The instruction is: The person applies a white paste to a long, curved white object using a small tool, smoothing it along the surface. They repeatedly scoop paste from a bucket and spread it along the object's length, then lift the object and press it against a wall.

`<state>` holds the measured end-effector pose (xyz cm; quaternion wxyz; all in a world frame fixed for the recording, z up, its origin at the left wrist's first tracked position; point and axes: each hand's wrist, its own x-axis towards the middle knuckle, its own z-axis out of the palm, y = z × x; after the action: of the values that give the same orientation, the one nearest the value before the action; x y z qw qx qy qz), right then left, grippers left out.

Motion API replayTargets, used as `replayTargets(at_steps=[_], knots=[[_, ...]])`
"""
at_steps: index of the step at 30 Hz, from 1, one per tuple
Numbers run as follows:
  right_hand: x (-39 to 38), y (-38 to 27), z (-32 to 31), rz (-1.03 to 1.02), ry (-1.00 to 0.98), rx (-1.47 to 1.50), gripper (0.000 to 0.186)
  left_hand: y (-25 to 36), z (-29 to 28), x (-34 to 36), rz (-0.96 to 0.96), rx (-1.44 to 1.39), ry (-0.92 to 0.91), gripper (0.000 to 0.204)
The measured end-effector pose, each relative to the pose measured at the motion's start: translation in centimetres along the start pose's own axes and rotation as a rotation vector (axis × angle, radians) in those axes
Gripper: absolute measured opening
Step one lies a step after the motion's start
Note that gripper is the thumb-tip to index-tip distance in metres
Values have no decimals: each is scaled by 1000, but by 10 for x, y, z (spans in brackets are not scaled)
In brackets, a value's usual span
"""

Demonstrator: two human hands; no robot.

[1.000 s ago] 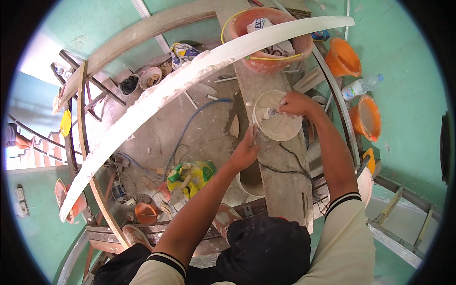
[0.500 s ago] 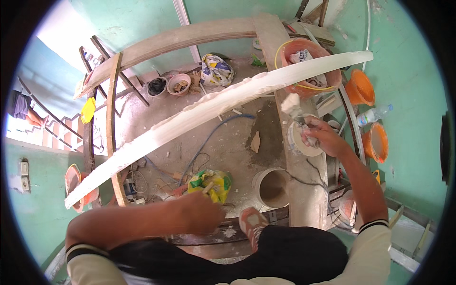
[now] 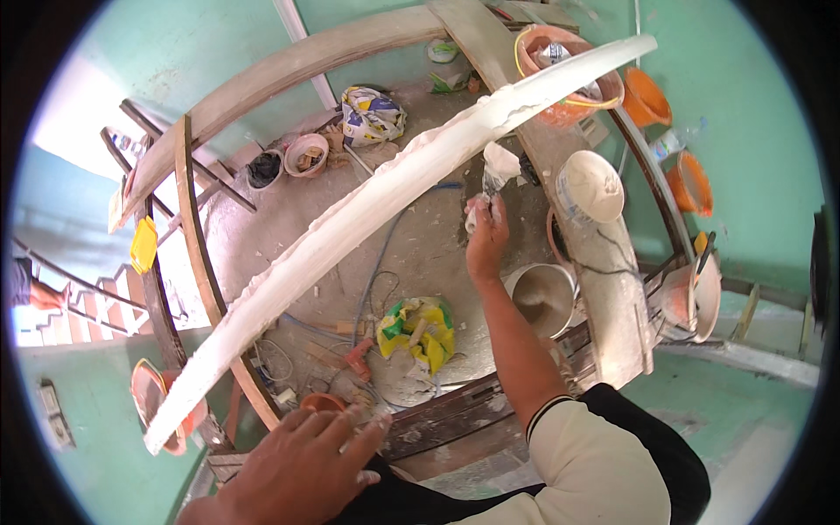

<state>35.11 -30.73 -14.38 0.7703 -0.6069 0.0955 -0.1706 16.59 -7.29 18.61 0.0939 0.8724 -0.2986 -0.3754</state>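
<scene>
My right hand (image 3: 486,243) is closed around the handle of a putty knife (image 3: 489,185), whose blade carries a lump of wet white plaster (image 3: 501,163). The knife is just below a long white moulding strip (image 3: 341,254), apart from it. Ragged plaster lies along the strip's far edge. Low in the picture, my left hand (image 3: 302,459) has its fingers spread and holds nothing. To the right of my right hand, a white plaster bucket (image 3: 592,188) stands on a wide plank (image 3: 595,289).
The strip slants across a wooden bar (image 3: 194,236) and toward an orange bucket (image 3: 544,42). Orange tubs (image 3: 689,184) line the right wall. Below are a grey-white bucket (image 3: 560,319), a yellow-green bag (image 3: 416,332) and a blue hose (image 3: 372,262). A person's leg (image 3: 45,296) shows on the stairs.
My right hand has moved left from the plaster bucket toward the strip, with the putty knife in it. My left hand has shifted down and left and now shows spread fingers. The view has turned.
</scene>
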Motion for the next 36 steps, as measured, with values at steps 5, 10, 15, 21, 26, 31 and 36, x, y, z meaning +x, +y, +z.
replayTargets(at_steps=[5,10,15,21,26,31,36], knots=[[-3,47,38,-464,73,-400,26,-24,22,-30,76,-246,83,64],[-34,69,52,-429,126,-437,45,-46,35,-45,48,-209,51,64],[-73,75,61,-348,114,-478,46,-59,45,-59,45,-227,39,63],[-113,61,62,-292,27,-546,45,-66,49,-71,28,-260,60,64],[-42,44,69,-381,245,-425,50,-67,54,-77,33,-257,75,65],[-29,47,96,-489,255,-483,55,-67,55,-84,11,-256,93,67],[-67,65,102,-396,185,-444,55,-69,58,-87,19,-263,99,67]])
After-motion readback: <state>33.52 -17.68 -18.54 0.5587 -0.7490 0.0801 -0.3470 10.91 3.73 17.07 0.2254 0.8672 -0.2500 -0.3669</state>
